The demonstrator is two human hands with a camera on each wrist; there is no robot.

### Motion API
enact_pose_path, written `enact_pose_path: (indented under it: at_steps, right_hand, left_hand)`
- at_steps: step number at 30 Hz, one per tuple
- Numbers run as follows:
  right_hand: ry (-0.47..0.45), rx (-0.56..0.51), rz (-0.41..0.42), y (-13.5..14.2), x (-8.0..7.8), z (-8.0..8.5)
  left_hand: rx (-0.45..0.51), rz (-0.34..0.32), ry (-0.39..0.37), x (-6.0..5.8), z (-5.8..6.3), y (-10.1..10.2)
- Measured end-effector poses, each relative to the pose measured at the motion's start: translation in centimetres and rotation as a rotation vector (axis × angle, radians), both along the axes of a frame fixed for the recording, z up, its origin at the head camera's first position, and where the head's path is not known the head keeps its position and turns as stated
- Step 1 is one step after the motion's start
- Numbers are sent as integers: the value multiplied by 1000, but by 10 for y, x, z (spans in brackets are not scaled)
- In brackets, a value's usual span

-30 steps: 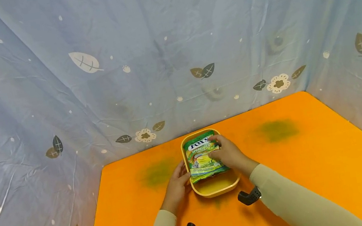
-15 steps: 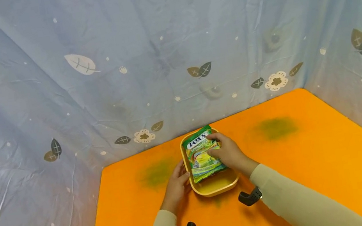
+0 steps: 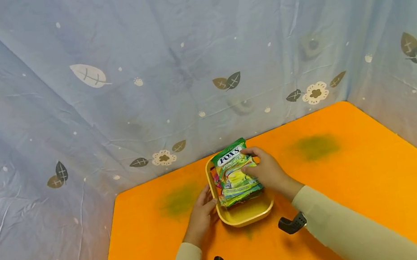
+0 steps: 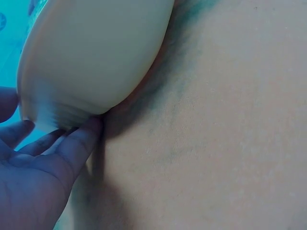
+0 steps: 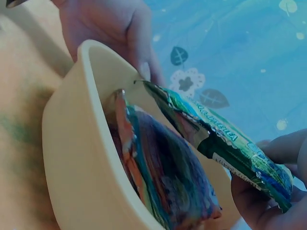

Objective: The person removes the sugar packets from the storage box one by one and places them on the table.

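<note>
My right hand (image 3: 270, 172) pinches the right edge of a green Fox's Spring Tea candy bag (image 3: 234, 180), with the thumb and fingers on either side in the right wrist view. The bag is tilted up above a yellow plastic tub (image 3: 249, 221), its top end past the far rim. At the tub's left side, my left hand (image 3: 201, 216) holds the wall, thumb by the rim and fingers against the outside (image 4: 91, 62). Inside the tub stands another shiny, multicoloured bag (image 5: 168, 163); only a red strip of it shows in the head view.
The tub stands on an orange tabletop (image 3: 344, 185) with dark greenish smudges. Behind and at both sides hangs a pale blue curtain (image 3: 169, 86) with leaf and flower prints. Black wrist-camera mounts (image 3: 293, 224) stick out from both cuffs.
My right hand has raised the green bag and tilted its top up and away, uncovering the red of the bag beneath. The left hand keeps its place on the tub; the head view shifts slightly.
</note>
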State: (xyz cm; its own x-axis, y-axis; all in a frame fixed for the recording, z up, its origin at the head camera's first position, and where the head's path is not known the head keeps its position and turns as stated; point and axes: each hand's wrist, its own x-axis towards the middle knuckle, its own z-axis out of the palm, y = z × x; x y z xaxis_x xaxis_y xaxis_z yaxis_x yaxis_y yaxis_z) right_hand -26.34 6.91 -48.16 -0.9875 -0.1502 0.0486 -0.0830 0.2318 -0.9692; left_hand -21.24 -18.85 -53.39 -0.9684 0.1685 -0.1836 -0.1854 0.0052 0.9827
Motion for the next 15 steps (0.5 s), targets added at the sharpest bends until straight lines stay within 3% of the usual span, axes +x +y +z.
enact_pose_path:
  at_steps: [15]
  right_hand:
    - [24,-34,12,53,-5,1]
  left_hand:
    - [12,18,-8,-2,-7,-1]
